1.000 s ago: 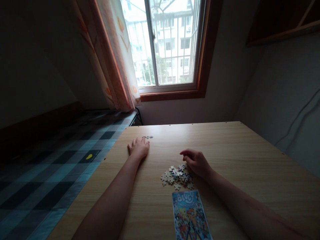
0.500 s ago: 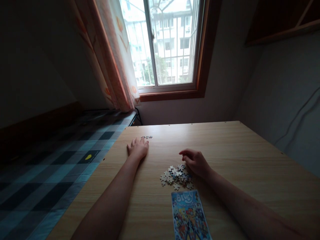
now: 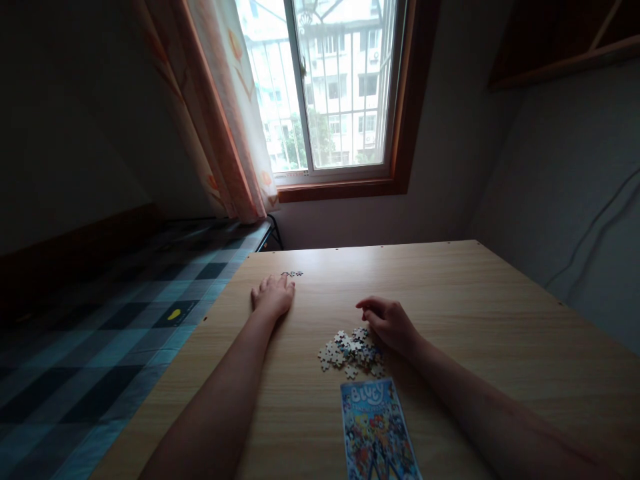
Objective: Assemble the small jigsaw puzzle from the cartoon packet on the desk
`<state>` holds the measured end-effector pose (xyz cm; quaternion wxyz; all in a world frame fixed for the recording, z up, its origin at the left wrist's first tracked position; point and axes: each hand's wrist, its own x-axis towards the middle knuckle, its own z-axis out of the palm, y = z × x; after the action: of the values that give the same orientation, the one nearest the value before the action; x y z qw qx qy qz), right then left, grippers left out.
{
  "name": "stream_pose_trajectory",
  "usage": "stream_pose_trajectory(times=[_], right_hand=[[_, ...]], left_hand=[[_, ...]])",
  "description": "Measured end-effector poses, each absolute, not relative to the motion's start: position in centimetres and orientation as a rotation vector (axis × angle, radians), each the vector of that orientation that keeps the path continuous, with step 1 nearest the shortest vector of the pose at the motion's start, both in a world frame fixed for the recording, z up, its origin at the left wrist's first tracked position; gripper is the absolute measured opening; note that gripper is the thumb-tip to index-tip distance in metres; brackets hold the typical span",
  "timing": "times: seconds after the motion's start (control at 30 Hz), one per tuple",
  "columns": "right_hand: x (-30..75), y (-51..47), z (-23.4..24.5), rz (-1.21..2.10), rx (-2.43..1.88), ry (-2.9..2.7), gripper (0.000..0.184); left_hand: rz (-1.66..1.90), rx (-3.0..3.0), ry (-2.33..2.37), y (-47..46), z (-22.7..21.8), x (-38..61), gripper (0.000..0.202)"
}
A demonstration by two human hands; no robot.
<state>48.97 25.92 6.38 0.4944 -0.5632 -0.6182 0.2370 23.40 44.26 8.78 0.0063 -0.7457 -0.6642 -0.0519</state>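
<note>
My left hand [image 3: 273,294] lies palm down toward the table's far left, fingers spread. Its fingertips are at a short row of joined jigsaw pieces [image 3: 293,274], partly covered by the hand. Over the right side of a loose heap of jigsaw pieces [image 3: 353,352], my right hand [image 3: 390,320] is closed, with its index finger reaching left. Whatever its curled fingers hold, if anything, is hidden. Most pieces in the heap show pale backs. Just in front of them lies a colourful picture card [image 3: 379,430] with "BLUEY" printed at the top.
The wooden table [image 3: 500,347] fills the lower middle. Left of it is a bed with a checked cover [image 3: 125,353]. Beyond its far edge are a curtain [image 3: 215,113] and a barred window [image 3: 345,100]. A cable [image 3: 595,230] runs along the right wall.
The whole view has shifted very slightly. Both hands, the heap and the card keep the same places on the table.
</note>
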Motion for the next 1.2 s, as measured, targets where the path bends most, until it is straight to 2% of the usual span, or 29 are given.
stream_pose_trajectory(times=[0.53, 0.63, 0.83, 1.03, 1.2], right_hand=[[49.0, 25.9, 6.3, 0.561, -1.356, -1.496, 0.027], [49.1, 26.0, 6.2, 0.565, -1.355, -1.480, 0.027], [49.4, 26.5, 6.1, 0.636, -1.321, -1.437, 0.029], [50.6, 26.4, 6.9, 0.789, -1.295, -1.603, 0.029], [51.8, 26.2, 7.7, 0.855, -1.152, -1.854, 0.021]], left_hand=[[-0.220, -2.328, -2.064, 44.2, 8.5, 23.6, 0.064], [-0.367, -2.309, -2.055, 44.2, 8.8, 23.6, 0.062], [-0.783, -2.291, -1.853, 43.8, 10.2, 23.8, 0.039], [-0.621, -2.792, -1.426, 43.1, 10.0, 24.3, 0.044], [-0.671, -2.811, -1.444, 43.4, 9.8, 24.2, 0.044]])
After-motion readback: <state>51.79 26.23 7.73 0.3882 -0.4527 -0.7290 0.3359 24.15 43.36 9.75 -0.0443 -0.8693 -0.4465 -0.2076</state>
